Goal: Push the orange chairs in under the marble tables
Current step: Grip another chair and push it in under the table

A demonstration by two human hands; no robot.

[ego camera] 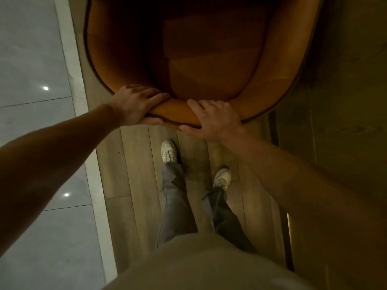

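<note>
Risk 1: no table shows in view, so clearance ahead of the chair point(209, 59) cannot be checked. A hard shove could knock the shell against a table leg or edge.
Risk 2: both hands sit close together at mid-back. An uneven push would likely swing the chair toward the pale tile point(31, 59) at left.
Risk 3: chair legs are hidden and may catch on a plank joint of the floor point(136, 164), tipping the chair.

Grip: left hand point(136, 105) has its fingers curled over the back rim with the thumb on the outer face. Right hand point(215, 120) grips the same way.

Chair: an orange curved shell with dark piping on its edge and a darker seat pad, mostly in shadow. It stands on the floor directly ahead, just beside the tile.
</note>
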